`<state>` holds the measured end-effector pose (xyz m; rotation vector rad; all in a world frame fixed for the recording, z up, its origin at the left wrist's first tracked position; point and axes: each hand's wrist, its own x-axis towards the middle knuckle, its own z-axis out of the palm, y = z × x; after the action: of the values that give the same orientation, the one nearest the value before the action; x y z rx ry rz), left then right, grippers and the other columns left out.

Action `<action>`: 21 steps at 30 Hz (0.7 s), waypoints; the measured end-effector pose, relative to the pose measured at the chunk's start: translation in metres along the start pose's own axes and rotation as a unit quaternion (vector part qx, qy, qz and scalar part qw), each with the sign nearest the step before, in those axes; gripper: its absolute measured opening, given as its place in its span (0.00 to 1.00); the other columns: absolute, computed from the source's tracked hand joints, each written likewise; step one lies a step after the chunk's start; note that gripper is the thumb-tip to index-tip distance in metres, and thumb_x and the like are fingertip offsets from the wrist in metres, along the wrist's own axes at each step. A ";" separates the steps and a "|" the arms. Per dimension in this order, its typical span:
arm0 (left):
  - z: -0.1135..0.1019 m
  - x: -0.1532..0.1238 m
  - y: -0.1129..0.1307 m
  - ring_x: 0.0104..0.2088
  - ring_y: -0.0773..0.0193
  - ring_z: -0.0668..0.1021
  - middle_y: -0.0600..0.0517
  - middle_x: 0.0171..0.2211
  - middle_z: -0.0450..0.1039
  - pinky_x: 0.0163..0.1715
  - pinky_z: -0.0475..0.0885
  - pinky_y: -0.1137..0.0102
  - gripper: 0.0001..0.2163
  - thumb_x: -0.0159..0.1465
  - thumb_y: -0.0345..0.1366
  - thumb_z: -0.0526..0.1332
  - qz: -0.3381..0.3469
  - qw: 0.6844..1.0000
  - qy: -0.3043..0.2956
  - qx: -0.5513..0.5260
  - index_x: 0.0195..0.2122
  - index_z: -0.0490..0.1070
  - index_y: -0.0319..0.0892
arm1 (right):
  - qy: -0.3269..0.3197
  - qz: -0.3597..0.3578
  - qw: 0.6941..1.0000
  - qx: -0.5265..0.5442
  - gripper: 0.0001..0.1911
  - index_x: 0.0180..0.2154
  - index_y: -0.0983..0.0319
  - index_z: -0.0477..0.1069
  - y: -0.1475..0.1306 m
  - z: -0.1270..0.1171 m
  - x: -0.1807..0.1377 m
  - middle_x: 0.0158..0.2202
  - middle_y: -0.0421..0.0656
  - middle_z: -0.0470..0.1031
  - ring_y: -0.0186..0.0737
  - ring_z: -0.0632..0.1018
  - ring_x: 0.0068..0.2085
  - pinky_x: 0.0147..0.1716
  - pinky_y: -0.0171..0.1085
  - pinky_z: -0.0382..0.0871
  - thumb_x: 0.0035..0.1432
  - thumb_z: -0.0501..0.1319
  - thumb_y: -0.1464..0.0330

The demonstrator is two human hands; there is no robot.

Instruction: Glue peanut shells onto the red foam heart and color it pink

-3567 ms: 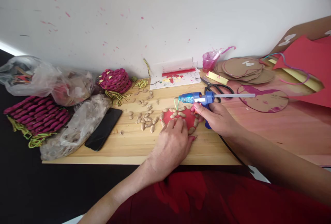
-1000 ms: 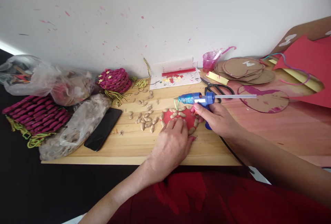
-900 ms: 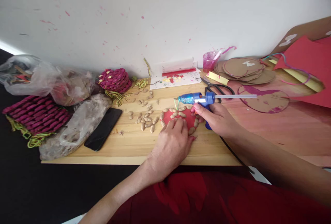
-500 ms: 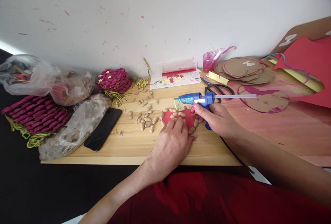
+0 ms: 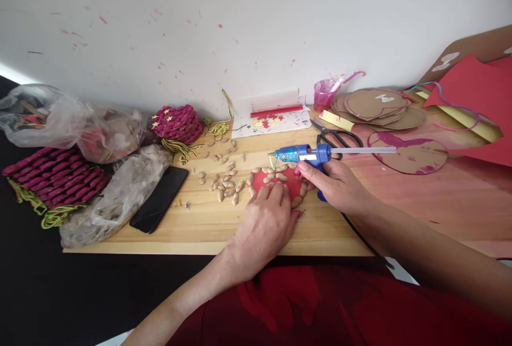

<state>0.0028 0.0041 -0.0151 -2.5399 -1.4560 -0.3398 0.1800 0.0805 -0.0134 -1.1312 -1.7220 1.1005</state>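
In my right hand (image 5: 338, 183) is a blue hot glue gun (image 5: 302, 154), its nozzle pointing left and a long glue stick (image 5: 364, 150) sticking out of its back. A greenish-yellow strand (image 5: 272, 162) hangs near the nozzle. Below it lies a red heart-shaped piece (image 5: 296, 188), edged with peanuts, with several more peanuts (image 5: 282, 176) across its upper part. My left hand (image 5: 269, 212) rests over the lower part of the heart, fingers bent together and pressed down; whatever is under the fingertips is hidden.
Loose peanuts (image 5: 229, 184) lie left of the heart, near a black phone (image 5: 159, 199) and plastic bags (image 5: 116, 196). Behind are star sequins on paper (image 5: 242, 128) and a pink-stained cup (image 5: 321, 98). Black-handled scissors (image 5: 344, 137) and cardboard cutouts (image 5: 408, 157) lie right; a cord (image 5: 362, 236) trails down.
The glue gun's nozzle has shifted very slightly left and down. My left hand stays in place on the heart.
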 end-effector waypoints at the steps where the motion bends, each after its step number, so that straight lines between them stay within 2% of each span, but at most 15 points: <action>1: 0.000 0.000 0.000 0.46 0.49 0.79 0.38 0.46 0.77 0.46 0.79 0.58 0.16 0.70 0.40 0.61 0.001 1.000 0.001 0.001 0.48 0.75 0.29 | 0.001 0.000 1.000 -0.002 0.19 0.35 0.60 0.74 0.000 0.000 0.000 0.29 0.42 0.76 0.41 0.75 0.33 0.33 0.39 0.67 0.65 0.59 0.51; 7: 0.001 0.000 0.000 0.45 0.49 0.79 0.39 0.45 0.76 0.45 0.79 0.58 0.16 0.69 0.41 0.61 0.000 1.000 0.010 0.007 0.47 0.75 0.30 | 0.000 0.003 1.000 -0.005 0.20 0.37 0.60 0.75 -0.001 0.000 -0.001 0.30 0.42 0.77 0.41 0.75 0.33 0.32 0.39 0.67 0.65 0.59 0.51; 21: -0.001 0.000 0.000 0.46 0.49 0.79 0.38 0.46 0.76 0.46 0.79 0.58 0.16 0.69 0.40 0.61 -0.003 1.000 -0.002 0.003 0.49 0.74 0.30 | -0.003 0.004 1.000 -0.005 0.19 0.35 0.60 0.75 -0.004 0.000 0.000 0.26 0.41 0.74 0.42 0.75 0.33 0.32 0.39 0.67 0.65 0.60 0.51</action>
<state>0.0027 0.0041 -0.0145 -2.5336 -1.4639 -0.3309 0.1790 0.0793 -0.0092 -1.1433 -1.7295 1.1025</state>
